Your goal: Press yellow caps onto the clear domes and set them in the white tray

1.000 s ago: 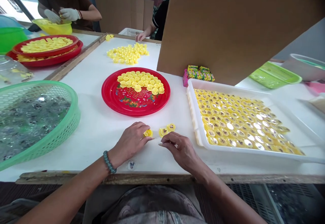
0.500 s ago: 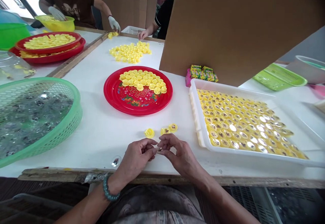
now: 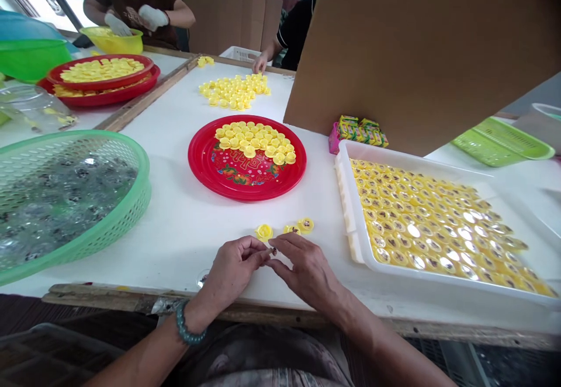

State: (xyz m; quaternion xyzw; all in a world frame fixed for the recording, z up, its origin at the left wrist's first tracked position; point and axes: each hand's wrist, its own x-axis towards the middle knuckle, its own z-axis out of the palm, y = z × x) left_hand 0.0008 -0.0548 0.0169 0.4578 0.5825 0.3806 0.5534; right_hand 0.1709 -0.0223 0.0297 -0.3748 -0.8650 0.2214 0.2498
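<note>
My left hand and my right hand meet fingertip to fingertip near the table's front edge, pinching a small clear piece between them. Just beyond my fingers lie three small yellow caps on the white table. A red plate with several yellow caps sits further back. To the right stands a white tray filled with rows of finished yellow caps.
A green basket of clear pieces stands at the left. One clear piece lies by my left wrist. A cardboard sheet rises behind the tray. Other people work at the far end beside loose yellow caps and stacked red plates.
My left hand left the yellow cap on the table and drew back to meet my right hand. Both now pinch a small clear piece. The view shifted slightly.
</note>
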